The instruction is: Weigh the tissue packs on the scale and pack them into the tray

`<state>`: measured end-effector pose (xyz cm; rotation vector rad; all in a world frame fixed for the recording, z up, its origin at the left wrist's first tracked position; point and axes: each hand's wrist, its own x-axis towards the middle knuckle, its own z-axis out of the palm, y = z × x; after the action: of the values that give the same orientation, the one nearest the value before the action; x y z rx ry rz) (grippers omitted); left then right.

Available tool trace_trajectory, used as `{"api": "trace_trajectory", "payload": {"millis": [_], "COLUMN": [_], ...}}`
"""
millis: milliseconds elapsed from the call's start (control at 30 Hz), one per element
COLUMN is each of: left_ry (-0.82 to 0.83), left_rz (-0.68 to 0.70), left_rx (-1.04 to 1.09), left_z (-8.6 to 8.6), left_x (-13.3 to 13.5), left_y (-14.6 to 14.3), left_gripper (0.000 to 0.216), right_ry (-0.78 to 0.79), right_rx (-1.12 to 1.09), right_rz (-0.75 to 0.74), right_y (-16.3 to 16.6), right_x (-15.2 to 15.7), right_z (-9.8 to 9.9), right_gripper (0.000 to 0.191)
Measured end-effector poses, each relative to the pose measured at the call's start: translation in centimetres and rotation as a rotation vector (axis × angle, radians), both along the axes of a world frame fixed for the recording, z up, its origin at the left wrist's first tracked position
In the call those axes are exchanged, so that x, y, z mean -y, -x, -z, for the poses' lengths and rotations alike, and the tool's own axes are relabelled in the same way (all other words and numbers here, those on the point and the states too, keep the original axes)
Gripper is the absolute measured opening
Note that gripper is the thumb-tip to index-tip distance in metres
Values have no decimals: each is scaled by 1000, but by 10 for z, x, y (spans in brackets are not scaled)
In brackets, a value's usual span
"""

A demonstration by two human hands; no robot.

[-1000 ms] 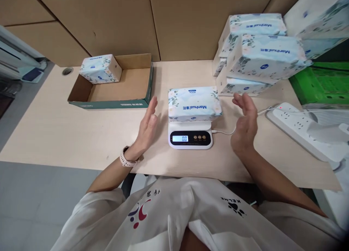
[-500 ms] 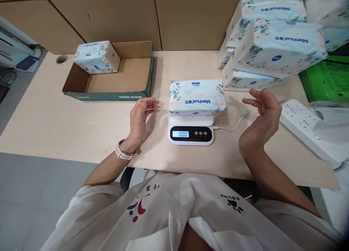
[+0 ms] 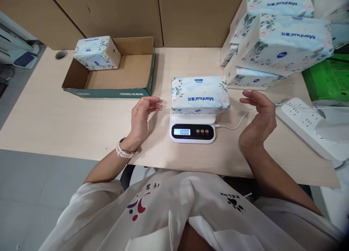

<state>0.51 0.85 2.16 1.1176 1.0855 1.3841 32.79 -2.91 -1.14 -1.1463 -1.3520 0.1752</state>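
A tissue pack (image 3: 200, 94) in pale blue floral wrapping lies on a white digital scale (image 3: 192, 139). The lit display appears to read 100.0. To the left of the pack, my left hand (image 3: 141, 114) is held apart from it, fingers stretched toward it and holding nothing. On the other side my right hand (image 3: 259, 116) faces the pack with its palm inward. Its fingers are loosely extended, and a gap separates them from the pack. Neither hand touches the scale.
An open cardboard box (image 3: 131, 93) at the back left holds one tissue pack (image 3: 96, 54). Several more packs (image 3: 286, 44) are stacked at the back right, beside a green crate (image 3: 323, 78). A white power strip (image 3: 305, 122) and a cable (image 3: 231, 128) lie on the right.
My right hand has shifted slightly left, closer to the pack. My left hand has barely moved. The whole view has shifted a little; the pack remains on the scale.
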Motion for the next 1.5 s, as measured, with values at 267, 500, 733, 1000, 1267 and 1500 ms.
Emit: {"api": "trace_trajectory", "payload": {"millis": [267, 500, 733, 1000, 1267, 1500], "left_ry": [9, 13, 20, 20, 25, 14], "left_rz": [17, 24, 13, 16, 35, 39], "left_rx": [-17, 3, -18, -30, -51, -43], "left_z": [-2, -1, -1, -1, -4, -3], "left_x": [1, 1, 2, 2, 4, 4], "left_y": [-1, -1, -1, -1, -1, 0], "left_gripper": [38, 33, 33, 38, 36, 35], "right_ry": [26, 66, 71, 107, 106, 135], "right_rx": [-5, 11, 13, 29, 9, 41], "right_rz": [28, 47, 45, 63, 62, 59], "right_y": [2, 4, 4, 6, 7, 5], "right_x": [1, 2, 3, 5, 5, 6], "right_z": [-1, -2, -3, -7, -7, -8], "right_gripper": [55, 55, 56, 59, 57, 60]}}
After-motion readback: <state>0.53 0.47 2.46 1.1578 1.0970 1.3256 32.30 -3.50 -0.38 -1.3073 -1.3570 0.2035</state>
